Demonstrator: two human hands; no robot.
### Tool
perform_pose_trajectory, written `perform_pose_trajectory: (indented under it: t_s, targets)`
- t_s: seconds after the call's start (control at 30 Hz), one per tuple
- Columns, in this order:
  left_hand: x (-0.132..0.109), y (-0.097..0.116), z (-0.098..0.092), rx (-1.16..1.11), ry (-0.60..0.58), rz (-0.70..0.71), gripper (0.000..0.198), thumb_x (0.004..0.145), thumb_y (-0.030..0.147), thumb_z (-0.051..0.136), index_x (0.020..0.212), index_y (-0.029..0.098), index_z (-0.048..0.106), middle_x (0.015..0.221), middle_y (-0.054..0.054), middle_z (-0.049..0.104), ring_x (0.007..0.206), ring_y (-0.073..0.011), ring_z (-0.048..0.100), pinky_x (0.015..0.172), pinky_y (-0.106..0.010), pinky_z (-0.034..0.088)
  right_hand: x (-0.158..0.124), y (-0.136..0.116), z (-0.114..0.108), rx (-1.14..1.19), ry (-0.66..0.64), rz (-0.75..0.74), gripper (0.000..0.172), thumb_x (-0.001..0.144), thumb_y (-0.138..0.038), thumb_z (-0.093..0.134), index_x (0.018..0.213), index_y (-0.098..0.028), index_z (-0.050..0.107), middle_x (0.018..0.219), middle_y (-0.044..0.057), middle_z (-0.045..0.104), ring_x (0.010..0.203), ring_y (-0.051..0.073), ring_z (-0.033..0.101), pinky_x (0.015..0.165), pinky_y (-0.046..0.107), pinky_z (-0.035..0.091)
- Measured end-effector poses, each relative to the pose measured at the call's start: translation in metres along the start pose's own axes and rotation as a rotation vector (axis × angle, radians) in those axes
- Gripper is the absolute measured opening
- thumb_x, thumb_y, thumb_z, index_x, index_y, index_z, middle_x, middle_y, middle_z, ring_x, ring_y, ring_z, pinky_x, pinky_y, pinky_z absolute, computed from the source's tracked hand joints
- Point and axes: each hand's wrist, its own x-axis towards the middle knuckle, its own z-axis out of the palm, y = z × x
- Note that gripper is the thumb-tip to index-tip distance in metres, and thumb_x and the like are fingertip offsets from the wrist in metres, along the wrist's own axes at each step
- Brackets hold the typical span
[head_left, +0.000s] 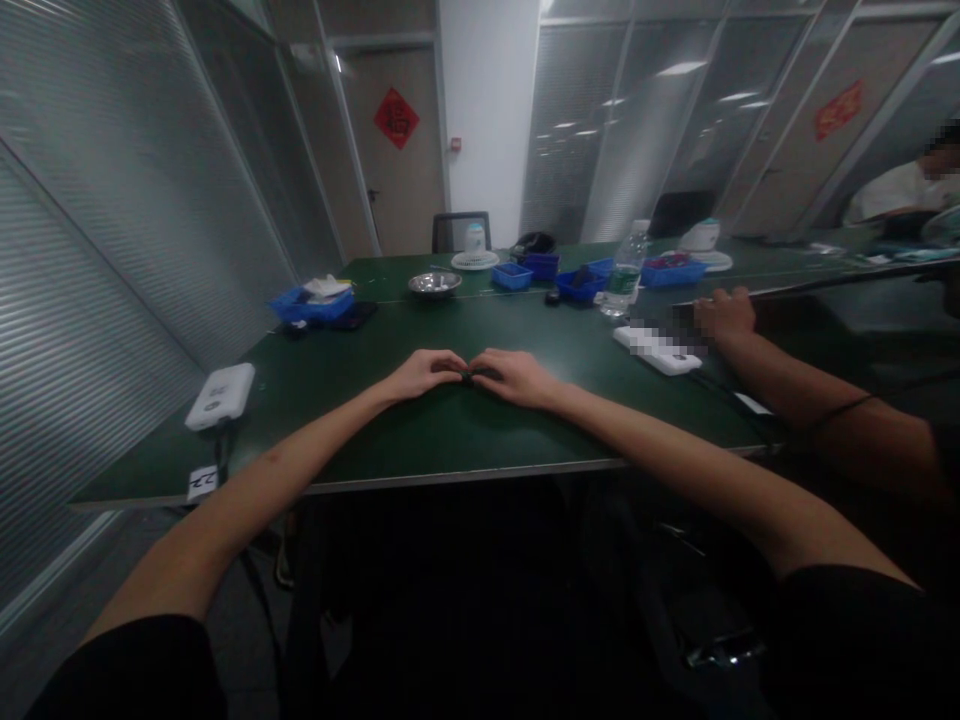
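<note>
My left hand (421,376) and my right hand (519,378) meet over the green table (420,440), fingertips almost touching. Between them is a small dark object (468,377), too small and dim to name. Both hands have their fingers curled and pinched toward it, with the thumbs on the near side. Most of the object is hidden behind the fingers. The hands rest at or just above the tabletop.
Farther back are a metal bowl (435,285), a blue tray (311,303), small blue bins (512,276) and a water bottle (627,270). White power banks (221,396) with cables lie at both sides. Another person's hand (726,315) is at right.
</note>
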Motion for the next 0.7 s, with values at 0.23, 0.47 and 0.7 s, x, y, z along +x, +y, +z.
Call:
perform_pose_trajectory:
  t_s: [0.23, 0.47, 0.7]
  targets:
    - [0.001, 0.001, 0.005, 0.055, -0.010, 0.055, 0.047, 0.090, 0.040, 0.079, 0.131, 0.018, 0.072, 0.120, -0.013, 0.074, 0.105, -0.0247, 0.071, 0.099, -0.042, 0.055, 0.002, 0.001, 0.000, 0.047, 0.034, 0.048, 0.031, 0.105, -0.038, 0.054, 0.129, -0.023, 0.067, 0.124, 0.008, 0.073, 0.110, 0.022, 0.068, 0.093, 0.031, 0.048]
    - [-0.002, 0.006, -0.005, 0.153, 0.055, 0.030, 0.046, 0.091, 0.038, 0.075, 0.133, 0.019, 0.071, 0.112, -0.012, 0.074, 0.101, -0.0243, 0.070, 0.096, -0.041, 0.054, -0.001, 0.001, -0.001, 0.040, 0.123, 0.082, 0.025, 0.099, -0.032, 0.060, 0.118, -0.021, 0.072, 0.112, 0.007, 0.076, 0.100, 0.021, 0.069, 0.088, 0.030, 0.047]
    - [-0.003, -0.002, -0.010, 0.132, 0.066, 0.013, 0.047, 0.092, 0.037, 0.073, 0.134, 0.015, 0.068, 0.115, -0.012, 0.075, 0.106, -0.0250, 0.071, 0.102, -0.043, 0.053, 0.000, 0.005, 0.002, 0.010, 0.110, -0.004, 0.023, 0.099, -0.033, 0.061, 0.117, -0.022, 0.071, 0.109, 0.006, 0.075, 0.094, 0.021, 0.069, 0.084, 0.031, 0.048]
